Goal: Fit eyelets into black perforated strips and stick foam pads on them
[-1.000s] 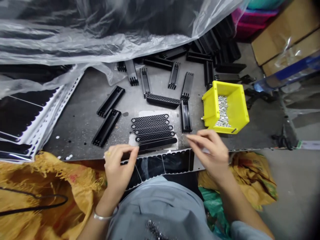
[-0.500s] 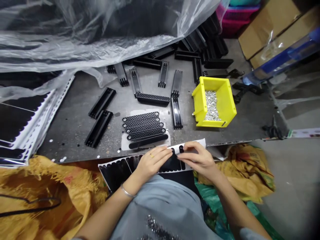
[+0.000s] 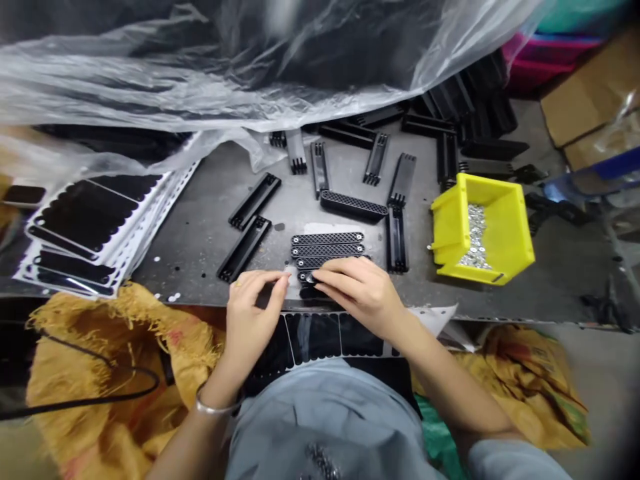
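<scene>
The row of black bars (image 3: 327, 251) lies flat near the front edge of the surface (image 3: 210, 207), about halfway along; the bars sit side by side with their criss-cross tops up; a pale patch (image 3: 295, 288) shows under and around them. The right hand (image 3: 364, 293) reaches over the front of the row, with its thumb and fingers bunched close together at the front bars; I cannot tell if it pinches anything. The left hand (image 3: 253, 307) is just beside the left end of the row, with its thumb and pointing finger close together at the tips; I cannot tell if something small is between them.

A sheet of black strips (image 3: 315, 337) is just past the front edge, by the person's tummy; more sheets (image 3: 95, 217) are stacked toward the left side of the surface. A yellow bin (image 3: 450, 210) stands on the right part, near the front edge; it has small shiny bits (image 3: 474, 243) inside; loose black bars (image 3: 353, 205) lie behind the row; a big plastic wrap (image 3: 200, 93) hangs over the back edge.
</scene>
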Motion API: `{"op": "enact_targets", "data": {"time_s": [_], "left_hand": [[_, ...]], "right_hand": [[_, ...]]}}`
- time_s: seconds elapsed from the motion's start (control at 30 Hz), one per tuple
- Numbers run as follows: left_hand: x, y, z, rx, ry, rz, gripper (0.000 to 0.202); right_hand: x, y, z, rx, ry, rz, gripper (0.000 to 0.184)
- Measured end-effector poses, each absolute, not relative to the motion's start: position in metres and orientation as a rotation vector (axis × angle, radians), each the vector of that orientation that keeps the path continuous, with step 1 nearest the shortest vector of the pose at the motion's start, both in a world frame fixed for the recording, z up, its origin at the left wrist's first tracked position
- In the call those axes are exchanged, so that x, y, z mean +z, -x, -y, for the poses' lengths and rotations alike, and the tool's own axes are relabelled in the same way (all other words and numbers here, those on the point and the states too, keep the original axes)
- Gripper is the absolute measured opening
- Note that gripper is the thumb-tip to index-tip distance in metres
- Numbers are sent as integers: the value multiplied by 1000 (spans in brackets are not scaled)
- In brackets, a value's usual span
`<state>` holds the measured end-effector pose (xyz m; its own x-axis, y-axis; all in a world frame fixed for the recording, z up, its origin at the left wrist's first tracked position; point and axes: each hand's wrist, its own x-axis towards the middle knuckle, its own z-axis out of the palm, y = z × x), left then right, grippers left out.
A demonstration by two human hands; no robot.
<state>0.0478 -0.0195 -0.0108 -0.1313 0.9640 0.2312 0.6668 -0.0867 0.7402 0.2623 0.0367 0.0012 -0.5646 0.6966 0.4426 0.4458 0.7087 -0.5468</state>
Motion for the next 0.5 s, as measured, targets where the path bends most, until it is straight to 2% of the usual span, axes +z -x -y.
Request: {"op": "enact_targets", "data": {"time_s": [0.07,0.5], "left_hand": [[-14,-39,12,965,-1695,-1792,11],[-23,-48,-4,905,-1544,-1742,15]], "right_hand": [[-6,-254,-46,482,805,2322,13],[-4,-254,-48,509,796,2349,11]]}}
